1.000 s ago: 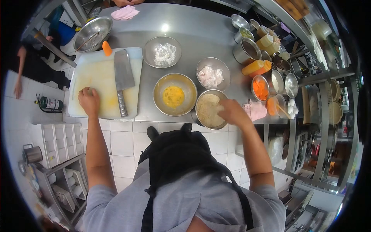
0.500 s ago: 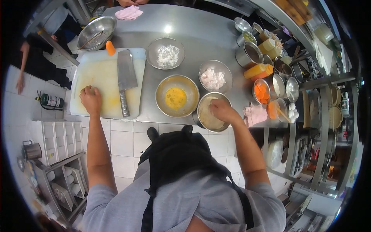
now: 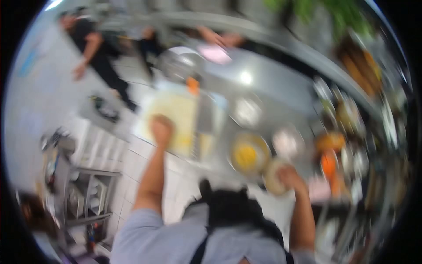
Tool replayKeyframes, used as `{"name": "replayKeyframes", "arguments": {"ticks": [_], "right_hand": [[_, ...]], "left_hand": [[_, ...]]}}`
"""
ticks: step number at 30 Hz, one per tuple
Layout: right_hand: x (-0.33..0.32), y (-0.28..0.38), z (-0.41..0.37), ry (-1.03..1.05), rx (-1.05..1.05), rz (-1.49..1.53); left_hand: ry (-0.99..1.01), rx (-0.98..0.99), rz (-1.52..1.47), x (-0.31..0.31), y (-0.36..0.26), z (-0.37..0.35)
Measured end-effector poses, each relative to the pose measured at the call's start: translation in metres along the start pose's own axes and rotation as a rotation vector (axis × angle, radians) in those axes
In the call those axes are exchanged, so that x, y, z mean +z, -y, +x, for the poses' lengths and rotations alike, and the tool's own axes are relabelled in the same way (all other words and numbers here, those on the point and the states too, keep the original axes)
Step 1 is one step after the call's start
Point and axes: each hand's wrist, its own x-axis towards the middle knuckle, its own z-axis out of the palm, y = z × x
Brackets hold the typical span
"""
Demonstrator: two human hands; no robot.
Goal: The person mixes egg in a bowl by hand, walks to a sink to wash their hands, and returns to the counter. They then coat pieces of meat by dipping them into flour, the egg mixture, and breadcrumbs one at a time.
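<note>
The whole view is smeared by motion. My left hand rests on the pale cutting board as a rounded fist, with nothing seen in it. Right of it on the board lies a cleaver, its handle toward me. My right hand reaches into a metal bowl of pale crumbs; its fingers are too blurred to read. Beside that bowl stands a bowl holding yellow beaten egg. Farther back are a bowl with white powder and one with pale, whitish pieces.
A large metal bowl and an orange piece are at the far left. A pink cloth lies by another person's hands. Orange bottles and containers crowd the right; another person stands at left.
My head has turned and tilted, so the scene has shifted right and down and blurred. My left hand stays on the board, and my right hand stays in the crumb bowl.
</note>
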Motion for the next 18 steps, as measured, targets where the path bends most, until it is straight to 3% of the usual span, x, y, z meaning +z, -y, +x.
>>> {"name": "replayKeyframes", "arguments": {"ticks": [1, 2, 3, 4, 6, 13, 18], "right_hand": [[0.069, -0.038, 0.003, -0.214, -0.163, 0.065], [0.072, -0.03, 0.013, -0.125, -0.105, -0.087], [0.072, -0.031, 0.012, -0.221, -0.015, 0.088], [0.057, -0.046, 0.025, 0.008, -0.269, -0.244], [0.008, -0.043, 0.11, -0.067, -0.415, -0.317], [-0.036, 0.002, 0.182, -0.174, -0.516, -0.248], [-0.044, 0.014, 0.192, -0.23, -0.479, -0.143]], "left_hand": [[0.048, -0.075, -0.149, 0.078, 0.052, -0.028], [-0.033, -0.199, -0.072, -0.01, -0.02, 0.004], [-0.083, -0.053, 0.085, 0.0, -0.013, 0.002], [-0.098, -0.128, 0.106, -0.002, -0.018, 0.005], [-0.072, -0.216, 0.035, -0.038, -0.044, 0.013], [-0.053, -0.224, 0.022, -0.045, -0.041, 0.01], [-0.072, -0.215, 0.031, -0.044, -0.043, 0.012]]}}
